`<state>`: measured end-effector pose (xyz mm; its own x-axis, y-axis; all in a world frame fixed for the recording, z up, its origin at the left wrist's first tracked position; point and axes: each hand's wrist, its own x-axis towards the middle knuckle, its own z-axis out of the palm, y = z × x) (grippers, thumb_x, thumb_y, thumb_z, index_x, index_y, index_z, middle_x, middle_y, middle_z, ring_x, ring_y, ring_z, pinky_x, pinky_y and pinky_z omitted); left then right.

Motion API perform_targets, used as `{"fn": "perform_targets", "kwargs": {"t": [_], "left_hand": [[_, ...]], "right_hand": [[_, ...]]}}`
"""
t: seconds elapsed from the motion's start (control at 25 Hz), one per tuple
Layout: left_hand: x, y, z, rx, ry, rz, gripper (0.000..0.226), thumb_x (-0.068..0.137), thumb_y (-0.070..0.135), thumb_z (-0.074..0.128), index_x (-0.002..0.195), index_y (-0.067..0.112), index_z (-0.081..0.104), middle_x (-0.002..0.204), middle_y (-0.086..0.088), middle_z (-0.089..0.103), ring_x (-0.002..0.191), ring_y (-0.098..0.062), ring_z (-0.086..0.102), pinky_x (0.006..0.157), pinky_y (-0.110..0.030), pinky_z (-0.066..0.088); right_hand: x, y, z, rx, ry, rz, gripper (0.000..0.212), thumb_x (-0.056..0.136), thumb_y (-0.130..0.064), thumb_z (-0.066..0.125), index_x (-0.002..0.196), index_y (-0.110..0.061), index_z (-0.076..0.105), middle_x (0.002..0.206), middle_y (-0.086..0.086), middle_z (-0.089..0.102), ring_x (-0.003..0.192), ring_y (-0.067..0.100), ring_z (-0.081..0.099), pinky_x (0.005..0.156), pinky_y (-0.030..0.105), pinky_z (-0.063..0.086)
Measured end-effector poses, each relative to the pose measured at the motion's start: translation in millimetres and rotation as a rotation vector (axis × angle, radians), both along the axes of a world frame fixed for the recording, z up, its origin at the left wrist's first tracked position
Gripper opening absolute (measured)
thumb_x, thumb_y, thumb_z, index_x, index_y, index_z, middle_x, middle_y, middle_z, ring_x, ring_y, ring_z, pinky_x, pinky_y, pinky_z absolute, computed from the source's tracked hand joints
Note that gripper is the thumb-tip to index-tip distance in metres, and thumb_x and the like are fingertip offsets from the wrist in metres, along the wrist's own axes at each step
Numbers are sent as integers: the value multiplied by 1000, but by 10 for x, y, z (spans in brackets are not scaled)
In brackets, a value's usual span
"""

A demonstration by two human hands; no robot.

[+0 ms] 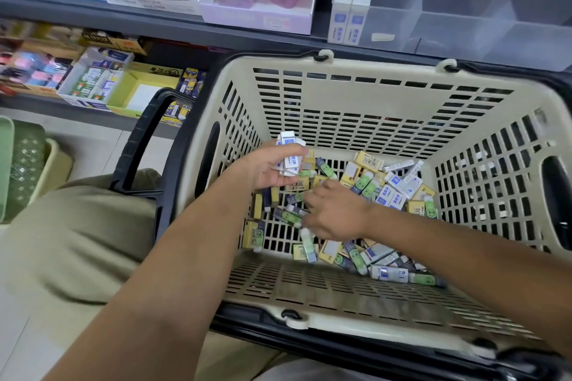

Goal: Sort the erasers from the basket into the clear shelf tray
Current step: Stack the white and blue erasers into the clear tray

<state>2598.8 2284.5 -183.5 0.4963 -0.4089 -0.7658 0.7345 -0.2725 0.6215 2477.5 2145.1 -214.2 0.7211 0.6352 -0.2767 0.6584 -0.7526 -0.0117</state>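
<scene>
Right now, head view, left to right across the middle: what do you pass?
green basket → black handle → left hand gripping white erasers → right hand among loose erasers → beige basket wall

Basket point(387, 96): you see cream moulded plastic, matt, with slotted walls.
Handle point(139, 139): black plastic, ribbed grip, slight sheen.
Erasers point(396, 192): printed paper sleeves in yellow, white and green; several look glossy.
Tray point(464, 9): clear hard plastic, smooth, glossy.
Boxes point(102, 77) on your left: printed card, matt.
Trousers point(77, 241): olive cloth, soft, creased.
Floor point(102, 145): pale tile, smooth.
</scene>
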Motion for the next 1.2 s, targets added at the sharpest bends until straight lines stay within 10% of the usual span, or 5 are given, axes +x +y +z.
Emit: {"fn": "perform_targets", "kwargs": {"t": [0.32, 0.44, 0.72, 0.88, 1.2], "left_hand": [[15, -3, 5, 13, -3, -1, 17, 77, 15, 73, 88, 17, 61, 73, -1, 66, 67, -14, 62, 50, -24, 52], [12, -14, -21, 2, 15, -15, 17, 77, 14, 73, 88, 17, 61, 67, 1, 69, 60, -11, 65, 49, -24, 52], [12, -3, -59, 12, 31, -15, 24, 74, 13, 75, 92, 16, 60, 69, 0, 69, 63, -12, 65, 52, -25, 53], [28, -7, -85, 17, 16, -37, 25, 74, 15, 76, 93, 17, 60, 73, -1, 69, 67, -14, 64, 54, -27, 54], [4, -29, -105, 12, -3, -77, 13, 79, 15, 71, 85, 18, 61, 61, 3, 70, 58, -9, 65, 52, -25, 54]], "right_hand": [[12, 368, -177, -51, 211, 59, 47, 97, -42, 35, 140, -24, 38, 157, 0, 14, 143, 21, 15, 114, 39, 14], [-74, 8, -14, 169, 161, 20, 32, 94, -32, 43, 107, -15, 66, 131, 5, 54, 118, 22, 51, 102, 38, 36], [-255, -451, -81, 216, 314, -919, 56, 95, -42, 41, 145, -26, 23, 157, 8, -3, 144, 31, 2, 115, 47, 5], [-251, -400, 125, 726, 523, -826, 48, 97, -25, 44, 143, -30, 30, 153, -13, 17, 126, 2, 41, 100, 23, 36], [-316, -614, 68, 367, 350, -957, 42, 97, -23, 43, 137, -11, 41, 144, 10, 40, 105, 19, 58, 89, 32, 46]]}}
